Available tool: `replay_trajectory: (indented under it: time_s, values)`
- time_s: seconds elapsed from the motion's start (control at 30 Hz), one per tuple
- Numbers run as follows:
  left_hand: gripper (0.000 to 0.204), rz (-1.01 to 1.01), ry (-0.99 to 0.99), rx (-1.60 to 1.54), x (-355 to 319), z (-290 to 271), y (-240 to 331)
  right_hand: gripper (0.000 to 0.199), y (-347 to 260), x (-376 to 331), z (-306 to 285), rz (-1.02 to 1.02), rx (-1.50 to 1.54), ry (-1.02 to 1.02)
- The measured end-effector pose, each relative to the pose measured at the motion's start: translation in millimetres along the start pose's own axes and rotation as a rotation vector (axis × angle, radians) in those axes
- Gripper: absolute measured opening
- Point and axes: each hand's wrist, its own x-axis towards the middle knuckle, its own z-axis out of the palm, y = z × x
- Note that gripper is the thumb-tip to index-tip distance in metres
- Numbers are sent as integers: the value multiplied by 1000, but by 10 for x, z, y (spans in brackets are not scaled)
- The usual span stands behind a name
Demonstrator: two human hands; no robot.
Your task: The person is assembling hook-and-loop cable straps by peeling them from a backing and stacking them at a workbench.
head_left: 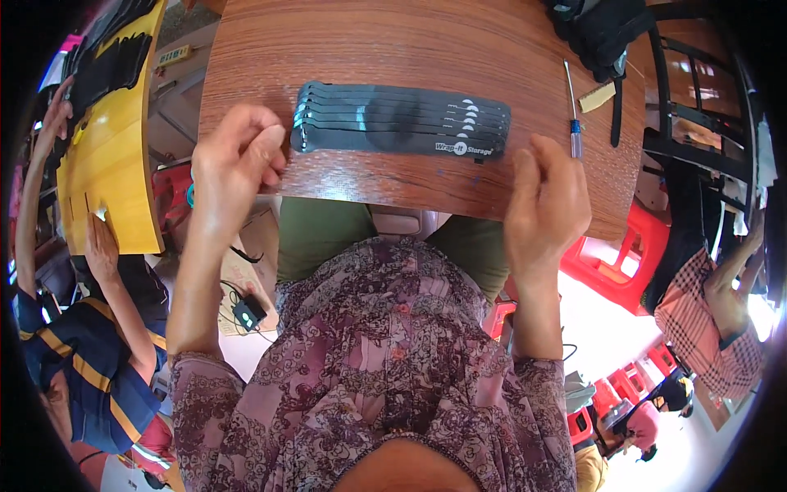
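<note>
Several dark grey storage straps point(402, 119) lie overlapping in a neat row across the wooden table in front of me, with metal rings or loops at their left end and white print toward the right. Beside that left end is my left hand point(234, 152), its fingers curled and the thumb meeting the fingertips, with nothing visible in them. Just past the right end, my right hand point(548, 197) hovers at the table's near edge. Its fingers are loosely bent, with a small gap between thumb and forefinger, and no object shows there. Neither hand appears to touch the straps.
On the wooden table point(328, 41), a screwdriver point(575, 123), a yellowish block point(597, 97) and a black strap point(616, 111) lie at the right, near a black pile point(602, 37). A red stool point(623, 262) stands right. Left, a co-worker's hands rest by a yellow table point(123, 180).
</note>
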Motion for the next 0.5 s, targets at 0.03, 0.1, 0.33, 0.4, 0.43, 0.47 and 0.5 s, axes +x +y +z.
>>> replay_trajectory:
  time_s: [0.03, 0.1, 0.33, 0.4, 0.43, 0.47, 0.5]
  values:
    - [14, 374, 252, 293, -74, 42, -8, 26, -92, 3, -22, -90, -3, -30]
    - [35, 412, 262, 476, -202, 17, 82, 38, -307, -19, 66, -220, 109, -143]
    - [91, 626, -74, 725, -163, 265, -80, 88, -451, -167, 430, -400, 98, -502]
    - [91, 643, -76, 714, -147, 260, -116, 90, -302, -182, 362, -364, 37, -510]
    - [91, 646, -76, 710, -147, 256, -115, 91, -202, -185, 315, -336, -12, -521]
    - [91, 647, -72, 709, -150, 254, -109, 94, -68, -187, 249, -359, -100, -525]
    - [91, 645, -73, 724, -156, 249, -110, 94, 37, -201, 203, -365, -99, -521]
